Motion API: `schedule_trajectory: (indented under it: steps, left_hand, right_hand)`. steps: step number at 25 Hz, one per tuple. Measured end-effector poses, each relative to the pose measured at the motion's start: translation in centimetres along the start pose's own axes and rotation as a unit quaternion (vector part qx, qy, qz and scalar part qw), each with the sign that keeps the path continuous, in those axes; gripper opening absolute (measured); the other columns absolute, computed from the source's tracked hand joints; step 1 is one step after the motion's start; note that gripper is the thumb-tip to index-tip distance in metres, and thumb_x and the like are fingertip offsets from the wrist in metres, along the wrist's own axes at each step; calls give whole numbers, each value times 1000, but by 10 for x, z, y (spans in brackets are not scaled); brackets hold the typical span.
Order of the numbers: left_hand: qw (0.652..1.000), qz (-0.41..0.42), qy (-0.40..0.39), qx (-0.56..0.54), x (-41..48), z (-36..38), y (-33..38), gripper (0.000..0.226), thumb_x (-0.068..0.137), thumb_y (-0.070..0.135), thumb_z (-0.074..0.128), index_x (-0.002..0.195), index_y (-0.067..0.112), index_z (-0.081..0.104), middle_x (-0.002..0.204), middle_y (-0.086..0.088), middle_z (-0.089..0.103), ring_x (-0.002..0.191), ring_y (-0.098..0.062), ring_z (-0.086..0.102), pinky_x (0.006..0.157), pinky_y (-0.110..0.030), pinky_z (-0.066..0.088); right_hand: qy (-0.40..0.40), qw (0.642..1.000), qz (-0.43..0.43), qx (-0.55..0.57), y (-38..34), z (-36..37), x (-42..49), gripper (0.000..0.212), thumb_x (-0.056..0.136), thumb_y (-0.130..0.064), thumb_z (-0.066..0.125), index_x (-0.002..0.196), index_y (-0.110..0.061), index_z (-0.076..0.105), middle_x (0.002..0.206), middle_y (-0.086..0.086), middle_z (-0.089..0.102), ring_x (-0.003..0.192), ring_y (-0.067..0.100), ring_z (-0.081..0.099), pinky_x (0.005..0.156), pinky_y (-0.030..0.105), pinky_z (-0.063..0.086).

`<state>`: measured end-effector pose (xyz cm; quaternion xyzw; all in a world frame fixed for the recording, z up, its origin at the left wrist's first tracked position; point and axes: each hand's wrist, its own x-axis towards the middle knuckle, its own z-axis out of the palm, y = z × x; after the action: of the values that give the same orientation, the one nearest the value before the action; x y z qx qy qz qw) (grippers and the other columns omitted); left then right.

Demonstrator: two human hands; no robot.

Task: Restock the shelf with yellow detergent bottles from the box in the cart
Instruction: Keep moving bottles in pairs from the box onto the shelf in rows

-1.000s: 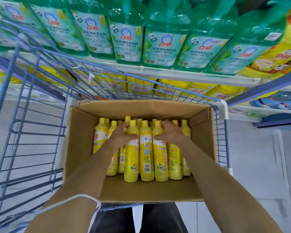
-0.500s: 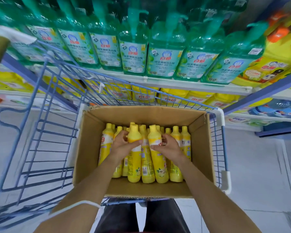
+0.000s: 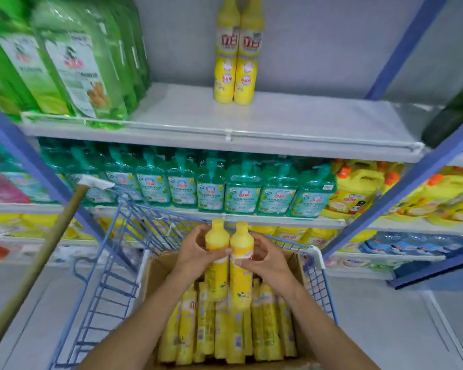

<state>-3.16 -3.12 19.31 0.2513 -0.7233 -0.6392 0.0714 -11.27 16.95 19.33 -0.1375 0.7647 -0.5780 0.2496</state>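
My left hand (image 3: 195, 256) grips one yellow detergent bottle (image 3: 216, 265) and my right hand (image 3: 265, 259) grips a second yellow bottle (image 3: 241, 279). Both bottles are upright, side by side, lifted above the cardboard box (image 3: 296, 265) in the blue wire cart (image 3: 110, 276). Several more yellow bottles (image 3: 225, 329) stand packed in the box. Higher up, two yellow bottles (image 3: 237, 52) stand together on the grey shelf (image 3: 292, 124), which is bare to their right.
Green refill bags (image 3: 64, 62) fill the left of the grey shelf. Teal pump bottles (image 3: 211, 185) line the shelf below, with yellow jugs (image 3: 358, 188) to their right. Blue uprights (image 3: 401, 180) frame the shelving. A wooden handle (image 3: 38, 265) leans at left.
Both hands have pulled two bottles up out of the box. My head has tilted up, so the grey shelf with two bottles has come into view.
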Motion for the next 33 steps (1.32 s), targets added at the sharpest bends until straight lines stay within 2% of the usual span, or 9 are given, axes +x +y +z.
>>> schedule_trajectory:
  steps: [3, 5, 9, 13, 19, 23, 29, 31, 33]
  left_hand:
    - [998, 70, 4, -1, 7, -15, 66, 56, 66, 16, 94, 110, 11, 61, 100, -2, 69, 79, 7, 63, 69, -15, 53]
    - [993, 116, 24, -5, 14, -27, 105, 56, 65, 19, 95, 110, 13, 62, 101, -3, 70, 80, 5, 63, 68, -13, 52]
    - [981, 187, 41, -25, 33, -46, 178, 58, 61, 25, 97, 109, 17, 65, 101, -1, 74, 89, -11, 68, 74, -28, 57]
    - [970, 232, 47, -54, 58, -57, 251, 55, 63, 20, 96, 109, 15, 66, 96, 1, 76, 81, -4, 69, 69, -22, 57]
    - [952, 287, 80, -64, 107, -60, 343, 53, 65, 20, 95, 110, 9, 68, 100, -8, 76, 85, -12, 70, 72, -21, 57]
    - [947, 303, 87, -70, 134, -51, 368, 51, 67, 14, 93, 111, 7, 68, 99, -6, 77, 84, -9, 70, 72, -20, 56]
    - [954, 290, 69, -41, 166, -36, 354, 50, 66, 15, 94, 110, 11, 69, 101, -7, 78, 91, -17, 72, 78, -30, 59]
    - [957, 278, 72, -50, 170, -36, 342, 50, 66, 17, 93, 111, 14, 70, 101, -4, 78, 90, -15, 72, 78, -28, 58]
    - [956, 282, 73, -46, 174, -38, 337, 51, 66, 18, 93, 112, 16, 70, 102, 0, 78, 90, -10, 71, 79, -25, 56]
  right_hand:
    - [3, 998, -63, 20, -66, -7, 7, 61, 74, -9, 90, 123, -28, 61, 117, -7, 73, 105, 9, 71, 80, 29, 61]
    - [13, 994, -105, 26, -106, -10, 15, 61, 74, -7, 89, 123, -28, 61, 116, -7, 74, 109, 13, 70, 79, 28, 61]
    - [24, 983, -177, 41, -179, -18, 32, 58, 76, -3, 86, 123, -28, 63, 116, -7, 75, 108, 14, 71, 77, 38, 63]
    - [18, 971, -232, 51, -252, -36, 54, 55, 78, -3, 85, 124, -25, 65, 115, -5, 76, 106, 16, 72, 75, 38, 64]
    - [22, 951, -304, 44, -336, -72, 109, 56, 77, 0, 85, 128, -10, 64, 117, 2, 75, 108, 15, 71, 77, 26, 60]
    - [21, 950, -304, 73, -347, -90, 150, 60, 76, -3, 86, 130, -14, 63, 113, 2, 76, 108, 19, 72, 73, 32, 62]
    - [42, 956, -280, 81, -318, -96, 194, 63, 73, -11, 90, 129, -19, 64, 111, -1, 77, 106, 19, 72, 86, 53, 61]
    - [39, 958, -272, 79, -313, -94, 197, 64, 73, -10, 90, 131, -18, 63, 112, -2, 77, 106, 14, 72, 90, 52, 60]
    - [40, 958, -274, 80, -309, -90, 197, 64, 74, -9, 89, 132, -18, 62, 115, -3, 76, 107, 11, 71, 92, 44, 60]
